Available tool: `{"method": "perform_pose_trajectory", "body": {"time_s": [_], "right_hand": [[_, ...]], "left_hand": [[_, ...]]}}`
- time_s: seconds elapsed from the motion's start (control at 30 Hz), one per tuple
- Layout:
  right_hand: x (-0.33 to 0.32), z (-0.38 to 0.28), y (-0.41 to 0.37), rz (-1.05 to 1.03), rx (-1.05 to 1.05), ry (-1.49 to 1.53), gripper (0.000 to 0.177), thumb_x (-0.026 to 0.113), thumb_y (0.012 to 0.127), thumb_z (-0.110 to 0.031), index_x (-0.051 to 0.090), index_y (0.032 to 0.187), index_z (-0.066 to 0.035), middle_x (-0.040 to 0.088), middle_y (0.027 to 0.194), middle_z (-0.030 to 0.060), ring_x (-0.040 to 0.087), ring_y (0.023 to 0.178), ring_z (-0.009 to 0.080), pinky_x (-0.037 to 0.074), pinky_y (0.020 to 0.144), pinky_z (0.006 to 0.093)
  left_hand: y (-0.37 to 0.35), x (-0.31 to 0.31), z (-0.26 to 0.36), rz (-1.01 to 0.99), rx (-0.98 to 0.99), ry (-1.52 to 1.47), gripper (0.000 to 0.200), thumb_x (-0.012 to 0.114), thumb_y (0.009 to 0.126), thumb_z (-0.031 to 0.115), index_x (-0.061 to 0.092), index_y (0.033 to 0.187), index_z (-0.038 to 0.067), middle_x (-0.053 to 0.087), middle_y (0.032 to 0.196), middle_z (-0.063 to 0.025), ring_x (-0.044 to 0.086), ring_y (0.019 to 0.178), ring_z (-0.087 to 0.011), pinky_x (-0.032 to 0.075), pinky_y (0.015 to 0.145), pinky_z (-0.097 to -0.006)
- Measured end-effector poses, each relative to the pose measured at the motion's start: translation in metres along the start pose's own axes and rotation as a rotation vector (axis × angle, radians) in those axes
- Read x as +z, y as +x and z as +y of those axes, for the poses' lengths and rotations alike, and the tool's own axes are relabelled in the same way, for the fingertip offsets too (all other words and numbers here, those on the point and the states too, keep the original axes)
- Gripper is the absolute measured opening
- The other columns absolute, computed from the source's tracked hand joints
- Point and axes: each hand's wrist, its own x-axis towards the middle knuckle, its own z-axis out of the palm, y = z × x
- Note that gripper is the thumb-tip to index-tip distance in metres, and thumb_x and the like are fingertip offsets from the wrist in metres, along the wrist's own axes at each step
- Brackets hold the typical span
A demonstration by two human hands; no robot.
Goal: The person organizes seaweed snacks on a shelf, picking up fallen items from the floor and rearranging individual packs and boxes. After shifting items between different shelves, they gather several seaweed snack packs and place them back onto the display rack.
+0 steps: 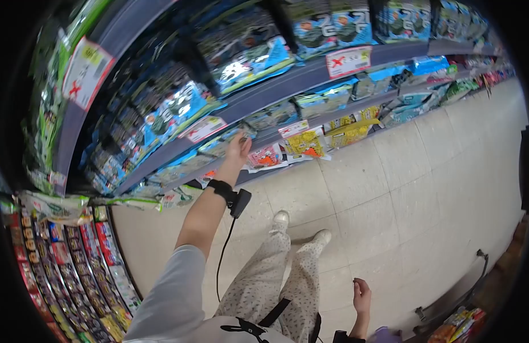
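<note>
My left hand reaches to a lower shelf, among blue-and-clear snack packets. Its fingers are curled in a pinch at the packets' edge, and what lies between them is too small to make out. Just right of that hand stand a pink packet and a yellow packet on the bottom shelf. A black strap with a small box and a cable is on my left wrist. My right hand hangs low by my side, away from the shelves, with loosely bent fingers and nothing in it.
Blue seaweed packets fill the shelf above, with price tags along its edge. Another rack of small packaged goods stands at lower left. Pale floor tiles lie under my shoes. A metal frame is at lower right.
</note>
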Motion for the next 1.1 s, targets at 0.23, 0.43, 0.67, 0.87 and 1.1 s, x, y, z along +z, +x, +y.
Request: {"method": "perform_pose_trajectory", "body": {"time_s": [0.23,0.43,0.67,0.87,1.1], "right_hand": [[0.021,0.034,-0.010,0.094,0.042,0.055,0.021,0.052,0.089,-0.012,0.062,0.101,0.002,0.064,0.095,0.0179,0.062,0.090,0.0280,0.048,0.081,0.0341],[0.018,0.038,-0.013,0.180,0.037,0.099,0.020,0.054,0.087,-0.011,0.062,0.100,0.002,0.064,0.095,0.0183,0.062,0.088,0.0291,0.047,0.080,0.0340],[0.003,0.072,-0.045,0.216,0.150,0.177,0.022,0.053,0.088,-0.013,0.061,0.101,0.004,0.065,0.095,0.0173,0.063,0.089,0.0250,0.049,0.076,0.0317],[-0.012,0.108,-0.081,0.304,0.144,0.188,0.021,0.054,0.087,-0.012,0.062,0.100,0.003,0.065,0.091,0.0167,0.063,0.087,0.0242,0.049,0.075,0.0327],[-0.063,0.110,-0.105,0.269,0.250,0.136,0.034,0.049,0.092,-0.024,0.059,0.112,0.002,0.059,0.114,0.0206,0.054,0.110,0.0323,0.041,0.096,0.0375]], "left_hand": [[-0.072,0.027,-0.034,-0.033,0.055,0.409,0.065,0.067,0.081,0.025,0.035,0.131,0.001,0.044,0.123,-0.0166,0.048,0.113,-0.0283,0.041,0.098,-0.0376],[-0.150,0.159,-0.049,-0.724,1.384,1.957,0.064,0.070,0.068,0.015,0.048,0.128,0.020,0.031,0.141,-0.0148,0.034,0.125,-0.0389,0.028,0.105,-0.0493],[-0.082,0.230,-0.047,-0.372,1.938,2.304,0.065,0.064,0.068,0.007,0.048,0.128,0.029,0.023,0.147,-0.0110,0.024,0.132,-0.0416,0.018,0.107,-0.0552],[-0.104,0.251,-0.068,-0.148,1.524,2.658,0.058,0.060,0.077,0.016,0.044,0.132,0.027,0.021,0.147,-0.0138,0.026,0.130,-0.0412,0.015,0.107,-0.0560],[-0.148,0.294,-0.120,-0.207,1.561,2.233,0.056,0.067,0.064,0.023,0.056,0.116,0.004,0.021,0.145,-0.0231,0.020,0.133,-0.0445,0.012,0.106,-0.0591]]}}
